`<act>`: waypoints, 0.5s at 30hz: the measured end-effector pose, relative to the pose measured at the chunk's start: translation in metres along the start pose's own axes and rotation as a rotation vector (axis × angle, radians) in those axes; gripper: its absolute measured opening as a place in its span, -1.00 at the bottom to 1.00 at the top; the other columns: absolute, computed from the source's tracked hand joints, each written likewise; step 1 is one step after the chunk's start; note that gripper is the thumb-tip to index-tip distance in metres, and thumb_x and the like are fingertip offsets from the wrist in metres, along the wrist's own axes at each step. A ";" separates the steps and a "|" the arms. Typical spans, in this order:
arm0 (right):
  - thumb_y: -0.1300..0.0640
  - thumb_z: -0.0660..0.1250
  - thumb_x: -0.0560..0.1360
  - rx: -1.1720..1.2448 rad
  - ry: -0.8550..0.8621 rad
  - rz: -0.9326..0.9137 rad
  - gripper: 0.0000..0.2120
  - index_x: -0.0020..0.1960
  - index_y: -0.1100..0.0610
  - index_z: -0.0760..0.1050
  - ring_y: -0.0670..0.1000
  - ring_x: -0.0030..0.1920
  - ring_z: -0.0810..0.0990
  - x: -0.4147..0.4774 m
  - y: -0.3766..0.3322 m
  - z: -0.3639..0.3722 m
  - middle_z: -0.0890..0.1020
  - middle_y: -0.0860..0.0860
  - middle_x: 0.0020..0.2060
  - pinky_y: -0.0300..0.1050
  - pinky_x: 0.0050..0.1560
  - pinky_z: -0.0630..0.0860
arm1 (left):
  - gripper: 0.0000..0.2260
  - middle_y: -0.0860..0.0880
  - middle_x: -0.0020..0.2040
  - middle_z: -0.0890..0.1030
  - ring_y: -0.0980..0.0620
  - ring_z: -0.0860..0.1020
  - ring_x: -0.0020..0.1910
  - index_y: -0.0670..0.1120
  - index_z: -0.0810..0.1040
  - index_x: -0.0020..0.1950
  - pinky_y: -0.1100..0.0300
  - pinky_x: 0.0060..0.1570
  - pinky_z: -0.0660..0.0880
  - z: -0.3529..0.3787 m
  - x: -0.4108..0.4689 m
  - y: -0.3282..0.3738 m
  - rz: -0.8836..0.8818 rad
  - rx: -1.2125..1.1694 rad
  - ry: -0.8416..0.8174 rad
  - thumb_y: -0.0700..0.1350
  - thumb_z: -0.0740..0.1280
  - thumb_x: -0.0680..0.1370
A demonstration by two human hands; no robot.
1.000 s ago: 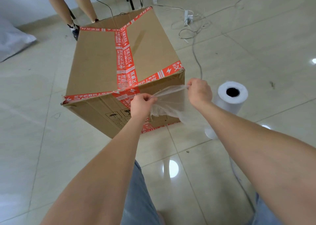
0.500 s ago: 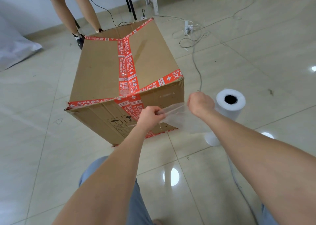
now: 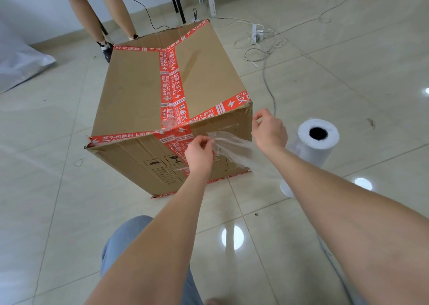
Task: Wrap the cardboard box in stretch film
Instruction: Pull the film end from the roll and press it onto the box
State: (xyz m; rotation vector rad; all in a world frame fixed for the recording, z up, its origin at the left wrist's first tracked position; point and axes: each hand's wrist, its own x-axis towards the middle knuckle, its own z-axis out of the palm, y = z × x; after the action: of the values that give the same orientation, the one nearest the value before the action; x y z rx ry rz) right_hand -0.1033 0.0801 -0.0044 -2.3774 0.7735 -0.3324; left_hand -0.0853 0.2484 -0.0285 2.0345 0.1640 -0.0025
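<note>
Large cardboard box banded with red printed tape, standing on glossy pale floor tiles at the centre of the scene. At its near face, left hand pinching a crumpled end of clear stretch film. From there, film trailing right and nearer, toward a white roll upright on the floor just right of the box. At the box's near right corner, right hand with fingers curled; cannot tell whether gripping film. Beyond the box, another person's bare legs; loose cables at far right.
</note>
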 end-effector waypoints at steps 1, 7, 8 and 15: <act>0.11 0.23 0.51 -0.015 -0.045 -0.053 -0.82 0.11 0.00 0.46 0.07 -0.19 0.46 -0.001 0.002 0.001 0.59 0.01 -0.05 -0.15 -0.26 0.30 | -0.95 0.03 -0.30 0.60 0.11 0.56 -0.42 -0.06 0.55 -0.05 0.27 -0.32 0.57 -0.001 -0.001 0.000 0.016 -0.009 -0.013 -0.14 0.31 0.58; -0.02 0.30 0.50 -0.097 -0.452 -0.194 -0.54 0.38 -0.02 0.35 0.10 0.23 0.51 -0.009 0.005 0.017 0.51 0.01 0.28 -0.03 0.13 0.46 | -0.97 0.07 -0.33 0.57 0.14 0.53 -0.43 -0.04 0.56 -0.06 0.41 -0.44 0.49 -0.007 -0.004 -0.002 0.036 -0.021 -0.074 -0.14 0.33 0.55; -0.05 0.30 0.51 -0.124 -0.505 -0.168 -0.51 0.40 0.00 0.33 0.11 0.25 0.50 -0.010 0.003 0.019 0.51 0.02 0.29 -0.01 0.16 0.45 | -0.98 0.07 -0.33 0.56 0.14 0.51 -0.41 -0.03 0.57 -0.08 0.40 -0.42 0.48 -0.007 -0.004 -0.002 0.040 -0.023 -0.082 -0.11 0.36 0.53; 0.04 0.32 0.50 -0.253 -0.582 -0.091 -0.82 0.02 0.05 0.63 0.09 -0.01 0.59 -0.010 0.005 0.017 0.65 0.01 -0.01 -0.10 -0.04 0.52 | -0.95 0.09 -0.32 0.48 0.16 0.39 -0.36 0.02 0.53 -0.12 0.31 -0.34 0.37 -0.007 -0.003 -0.006 0.032 0.010 -0.048 -0.09 0.34 0.54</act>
State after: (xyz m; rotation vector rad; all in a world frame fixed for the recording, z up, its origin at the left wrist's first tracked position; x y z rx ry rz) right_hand -0.1064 0.0913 -0.0212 -2.5486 0.4495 0.4349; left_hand -0.0895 0.2573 -0.0301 2.0450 0.1016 -0.0329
